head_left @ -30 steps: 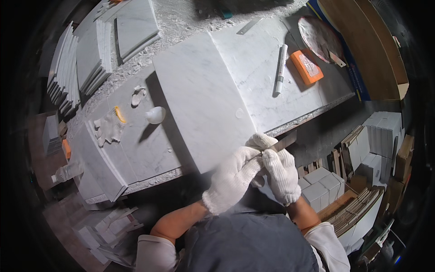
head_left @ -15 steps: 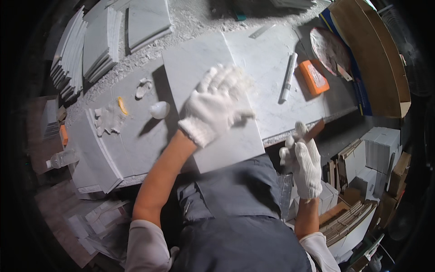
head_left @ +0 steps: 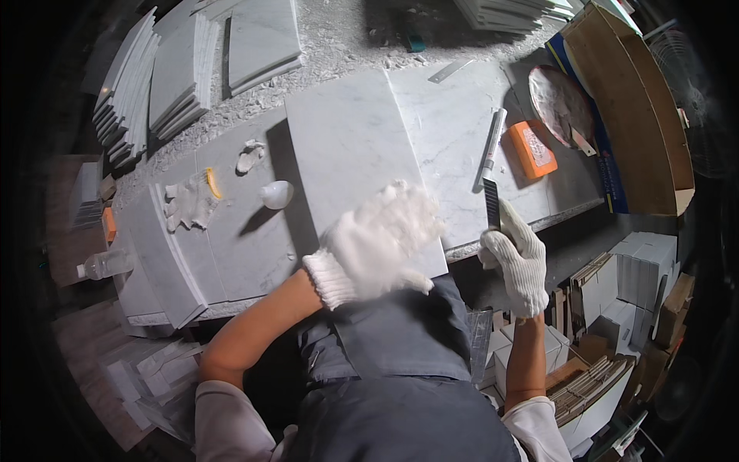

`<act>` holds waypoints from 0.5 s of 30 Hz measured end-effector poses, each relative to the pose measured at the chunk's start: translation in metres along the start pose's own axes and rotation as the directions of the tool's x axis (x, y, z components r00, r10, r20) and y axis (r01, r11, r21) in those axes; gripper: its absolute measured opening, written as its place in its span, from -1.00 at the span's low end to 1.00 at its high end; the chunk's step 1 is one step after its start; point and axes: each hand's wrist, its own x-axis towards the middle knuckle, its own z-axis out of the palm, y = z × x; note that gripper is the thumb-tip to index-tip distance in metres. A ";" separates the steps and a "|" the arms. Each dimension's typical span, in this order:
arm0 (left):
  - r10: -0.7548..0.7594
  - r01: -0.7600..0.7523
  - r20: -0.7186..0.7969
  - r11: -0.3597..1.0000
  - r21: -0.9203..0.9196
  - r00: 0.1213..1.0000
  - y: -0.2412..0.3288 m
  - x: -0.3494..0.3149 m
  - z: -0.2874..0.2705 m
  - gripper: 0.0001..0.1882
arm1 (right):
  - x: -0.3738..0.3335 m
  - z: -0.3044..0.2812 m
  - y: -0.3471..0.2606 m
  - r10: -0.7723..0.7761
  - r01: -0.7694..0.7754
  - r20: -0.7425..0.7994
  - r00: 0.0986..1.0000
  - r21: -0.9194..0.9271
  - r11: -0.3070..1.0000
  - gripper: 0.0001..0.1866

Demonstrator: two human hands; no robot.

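The left hand [head_left: 377,246], in a white knit glove, spreads wide over the near end of a pale veined slab [head_left: 354,138]; blur hides whether it touches. The slab runs inward from the middle of the near edge of the bench [head_left: 240,266], its near end jutting past that edge. The right hand [head_left: 519,262], also gloved, has its grip closed on a dark ribbed tool [head_left: 491,204], just beyond the near edge.

A clear bottle [head_left: 105,266] lies at the left edge, by the near corner; its contents cannot be made out. A white rounded cup [head_left: 276,195] sits left of the slab.

Toward the right edge lie a marker [head_left: 494,142] with small print on its barrel and an orange block [head_left: 533,149] with a white printed label. Behind them, a round dish [head_left: 560,96] holds whitish paste, next to an open cardboard box [head_left: 643,115] with a blue-and-yellow printed side. Slab stacks [head_left: 181,73] stand toward the far left corner.
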 end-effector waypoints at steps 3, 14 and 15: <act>-0.309 0.308 -0.014 0.951 -0.034 0.951 -0.002 0.009 -0.006 -0.07 | 0.011 -0.004 0.002 0.011 -0.009 0.055 0.998 -0.047 0.999 -0.40; -0.151 0.062 -0.334 0.963 -0.261 0.931 0.066 -0.038 0.014 -0.66 | 0.056 0.024 -0.003 -0.233 0.407 0.412 0.881 -0.407 0.818 -0.53; -0.185 0.104 -0.405 0.972 -0.213 0.896 0.062 -0.042 0.014 -0.74 | 0.059 0.027 -0.007 -0.256 0.450 0.447 0.857 -0.408 0.794 -0.55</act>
